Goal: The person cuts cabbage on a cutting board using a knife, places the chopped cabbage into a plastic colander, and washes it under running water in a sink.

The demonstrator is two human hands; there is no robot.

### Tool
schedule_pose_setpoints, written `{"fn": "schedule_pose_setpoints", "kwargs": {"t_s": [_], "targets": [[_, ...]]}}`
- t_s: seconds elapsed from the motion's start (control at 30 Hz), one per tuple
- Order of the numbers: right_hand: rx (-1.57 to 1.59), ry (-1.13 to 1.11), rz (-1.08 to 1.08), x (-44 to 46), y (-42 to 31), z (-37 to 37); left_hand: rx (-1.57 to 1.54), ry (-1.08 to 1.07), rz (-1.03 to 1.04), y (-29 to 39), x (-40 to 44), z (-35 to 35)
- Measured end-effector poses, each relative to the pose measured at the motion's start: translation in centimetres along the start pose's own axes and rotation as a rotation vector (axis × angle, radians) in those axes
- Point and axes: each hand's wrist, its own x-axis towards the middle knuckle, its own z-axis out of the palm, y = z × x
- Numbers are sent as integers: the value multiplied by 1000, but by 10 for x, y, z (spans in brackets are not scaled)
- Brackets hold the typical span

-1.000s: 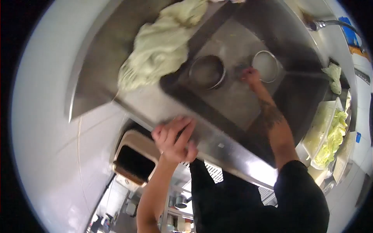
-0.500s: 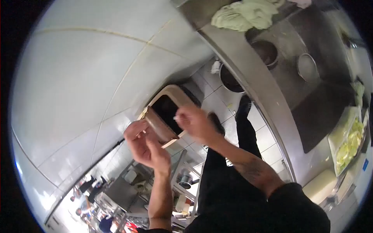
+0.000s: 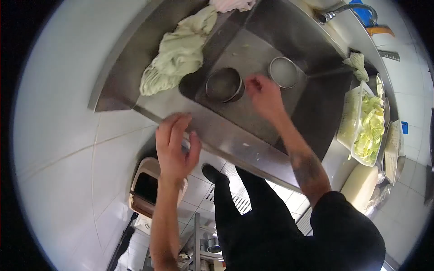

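Observation:
My right hand [image 3: 266,97] is over the steel sink [image 3: 253,52], with its fingers loosely bent and slightly blurred. No object shows in it. Just left of its fingertips stands a round metal pot [image 3: 224,85] in the basin. Farther right lies a round, pale-centred metal-rimmed dish or strainer [image 3: 283,72]; its exact kind is unclear. My left hand [image 3: 176,147] hovers by the sink's front edge, thumb and fingers apart, holding nothing. A crumpled pale green cloth [image 3: 181,56] rests on the sink's left ledge.
A white basket [image 3: 350,117] of chopped pale green leaves [image 3: 370,128] stands on the right ledge beside a whitish block [image 3: 359,187]. The faucet [image 3: 348,11] is at the back. A beige bin [image 3: 147,169] sits on the floor at lower left.
My view has turned from the bin toward the sink. Both hands have moved away from above the bin, the right one now over the basin and the left one by its front edge.

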Motion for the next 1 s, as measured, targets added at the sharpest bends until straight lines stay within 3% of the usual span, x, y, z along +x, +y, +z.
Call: {"fn": "schedule_pose_setpoints", "kwargs": {"t_s": [0.03,0.1,0.17,0.3,0.4,0.47,0.5,0.57,0.63,0.83,0.9,0.93,1.0], "targets": [[-143,-8,47,34,59,8,93,-79,113,-12,15,14],[-414,-229,201,81,159,34,342,-184,287,-26,31,31],[-648,-374,32,114,301,99,317,-191,285,-33,33,34],[-681,-276,25,96,336,139,325,-234,232,-32,32,36],[-979,22,-211,91,411,189,344,-269,220,-31,34,37],[-617,-385,67,126,351,151,376,-280,231,-33,36,37],[-395,-472,272,146,312,124,362,-270,232,-35,34,38],[-145,-267,357,182,263,97,373,-279,226,-35,35,36],[-129,229,22,213,278,121,372,-307,217,-36,34,36],[-534,5,-151,275,261,167,382,-316,223,-38,33,36],[-778,-339,-203,270,265,190,387,-325,221,-37,33,35],[-781,-334,-201,260,268,199,386,-323,220,-37,33,37],[-541,-184,-556,218,275,206,381,-320,230,-37,33,36]]}}
